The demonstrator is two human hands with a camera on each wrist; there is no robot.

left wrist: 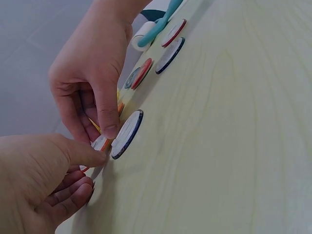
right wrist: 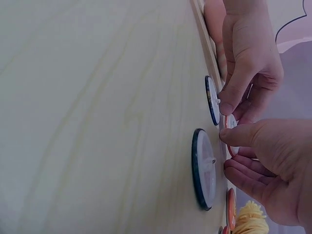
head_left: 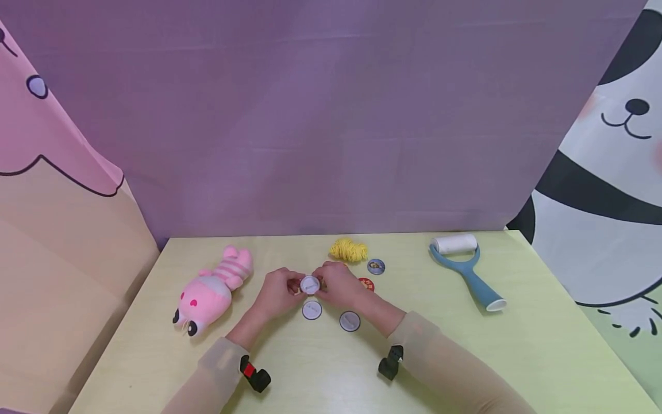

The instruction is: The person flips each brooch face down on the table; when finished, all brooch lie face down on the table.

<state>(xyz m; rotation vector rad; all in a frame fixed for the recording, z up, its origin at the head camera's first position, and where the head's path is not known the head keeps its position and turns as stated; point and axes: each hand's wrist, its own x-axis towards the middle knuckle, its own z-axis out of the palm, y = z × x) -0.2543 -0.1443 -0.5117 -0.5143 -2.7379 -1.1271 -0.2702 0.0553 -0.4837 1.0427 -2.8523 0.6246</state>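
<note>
White badge (head_left: 310,284) — pinched by left grip (head_left: 281,292) and right grip (head_left: 338,283) — rim partly covered, far face hidden

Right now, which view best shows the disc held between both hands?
The head view: the disc shows its white face nearly whole, between left hand and right hand. Both wrist views show it obliquely, with fingers hiding part.

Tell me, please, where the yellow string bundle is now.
In the head view, the yellow string bundle lies near the far edge of the table, just beyond the right hand and left of the blue disc.
</note>
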